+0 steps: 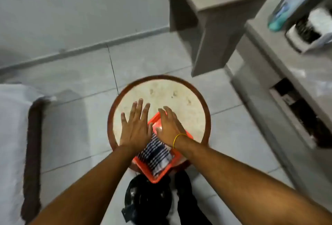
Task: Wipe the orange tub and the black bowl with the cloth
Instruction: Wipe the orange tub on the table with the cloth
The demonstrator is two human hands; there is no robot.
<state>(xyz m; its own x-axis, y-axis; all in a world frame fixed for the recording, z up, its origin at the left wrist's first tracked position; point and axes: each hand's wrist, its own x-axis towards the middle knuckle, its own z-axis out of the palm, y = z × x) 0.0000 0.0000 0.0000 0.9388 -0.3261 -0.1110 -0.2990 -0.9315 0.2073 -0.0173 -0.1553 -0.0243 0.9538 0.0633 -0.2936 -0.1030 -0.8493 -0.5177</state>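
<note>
While both hands hover flat with fingers spread, gripping nothing, the orange tub (156, 169) sits at the round counter's (179, 95) near edge, under the right hand (169, 127), with a striped cloth (156, 152) inside; the left hand (135, 125) is beside it.

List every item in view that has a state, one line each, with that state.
orange tub: upright on the round table, overhanging its near edge.
striped cloth: crumpled inside the tub.
left hand: open, fingers spread, palm down over the round table.
right hand: open, palm down over the tub's far end.
yellow band: around the right wrist.
bottle: lying on the shelf.
</note>
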